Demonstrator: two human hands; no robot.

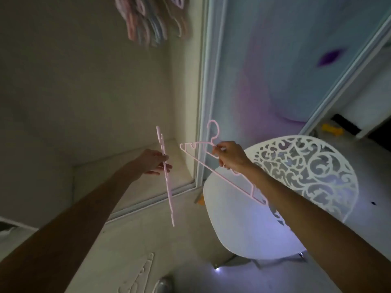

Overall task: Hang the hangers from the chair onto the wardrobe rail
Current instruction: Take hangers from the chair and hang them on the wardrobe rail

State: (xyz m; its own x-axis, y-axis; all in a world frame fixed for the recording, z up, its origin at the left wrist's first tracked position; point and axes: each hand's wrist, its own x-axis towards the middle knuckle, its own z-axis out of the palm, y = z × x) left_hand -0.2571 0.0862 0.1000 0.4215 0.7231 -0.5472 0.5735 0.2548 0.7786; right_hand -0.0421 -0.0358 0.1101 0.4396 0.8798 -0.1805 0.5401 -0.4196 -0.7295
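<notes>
Dim wardrobe interior, thin pink plastic hanger in each hand.

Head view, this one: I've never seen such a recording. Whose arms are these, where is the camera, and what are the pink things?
There is no machine here. The camera sits on a person's head and looks forward and down, so the two bare arms are the wearer's own. The left hand holds a pink hanger seen edge-on, so it looks like a thin stick. The right hand pinches a second pink hanger just below its hook, seen flat. Below the right arm stands a white chair with a cut-out patterned back; its seat looks bare. At the top, blurred, a bunch of pastel hangers already hangs. The rail itself is not visible.
</notes>
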